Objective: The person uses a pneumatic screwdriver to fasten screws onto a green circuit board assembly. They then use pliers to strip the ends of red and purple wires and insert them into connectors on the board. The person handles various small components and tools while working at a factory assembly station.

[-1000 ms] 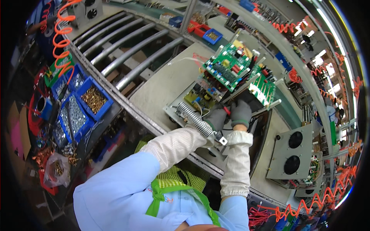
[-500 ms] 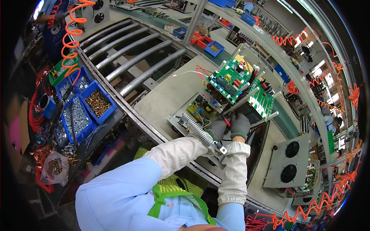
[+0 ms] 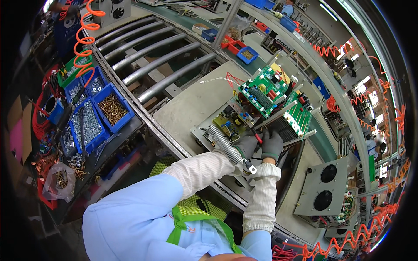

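While my left hand (image 3: 247, 148), partly behind a coil (image 3: 224, 144), and right hand (image 3: 272, 145) stay by something red (image 3: 258, 137), I can't tell their opening or grip.

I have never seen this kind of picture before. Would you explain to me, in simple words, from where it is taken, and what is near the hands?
No machine works here: these are a person's own hands in grey gloves. A wide camera on the head looks down, so straight edges bend.

The left hand and right hand are close together at an electronic unit with green circuit boards. Between them is a small red piece; which fingers grip it is unclear. A metal coil lies beside the left hand.

The unit stands on a pale worktop. Metal rollers and a blue bin of brass-coloured parts are farther left.
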`<control>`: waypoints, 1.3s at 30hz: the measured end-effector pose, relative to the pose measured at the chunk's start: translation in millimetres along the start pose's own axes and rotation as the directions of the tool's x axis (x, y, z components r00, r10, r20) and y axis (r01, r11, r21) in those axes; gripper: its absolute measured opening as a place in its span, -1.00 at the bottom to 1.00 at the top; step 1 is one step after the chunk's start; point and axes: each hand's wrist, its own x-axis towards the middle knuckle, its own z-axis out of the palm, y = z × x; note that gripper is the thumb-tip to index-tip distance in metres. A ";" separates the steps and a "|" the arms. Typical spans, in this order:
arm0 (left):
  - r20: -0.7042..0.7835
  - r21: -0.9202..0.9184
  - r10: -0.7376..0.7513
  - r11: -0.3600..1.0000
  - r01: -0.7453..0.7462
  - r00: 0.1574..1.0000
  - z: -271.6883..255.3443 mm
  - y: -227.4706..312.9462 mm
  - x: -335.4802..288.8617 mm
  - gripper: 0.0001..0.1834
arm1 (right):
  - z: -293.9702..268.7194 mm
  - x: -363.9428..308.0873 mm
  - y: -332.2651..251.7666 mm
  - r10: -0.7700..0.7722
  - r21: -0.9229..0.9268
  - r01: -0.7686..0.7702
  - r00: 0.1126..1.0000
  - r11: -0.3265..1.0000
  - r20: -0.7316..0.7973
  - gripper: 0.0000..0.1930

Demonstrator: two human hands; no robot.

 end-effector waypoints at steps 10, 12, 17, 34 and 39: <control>0.035 -0.223 -0.130 0.965 0.135 0.991 7.7 -12.4 3.4 -0.84 | 2.1 -0.5 1.0 -0.013 -0.003 0.013 1.000 1.000 -0.027 -0.61; 0.033 -0.196 -0.112 0.974 0.117 0.993 6.8 -11.6 2.4 -0.83 | 0.8 -0.8 0.9 -0.024 -0.043 0.023 0.999 0.999 -0.043 -0.62; 0.031 -0.125 -0.088 0.988 0.091 0.996 4.1 -7.0 -0.4 -0.82 | 0.1 -7.1 0.0 -0.038 0.125 0.047 0.997 0.991 -0.071 -0.61; 0.056 0.050 0.000 0.999 -0.003 0.998 12.7 -11.0 -18.2 -0.79 | 10.0 3.2 6.9 -0.010 0.026 0.010 1.000 1.000 0.016 -0.58; 0.111 0.371 0.377 0.843 -0.390 0.920 38.5 9.8 -55.5 -0.78 | -18.1 7.0 10.6 -0.145 0.212 0.135 0.989 0.968 0.032 -0.62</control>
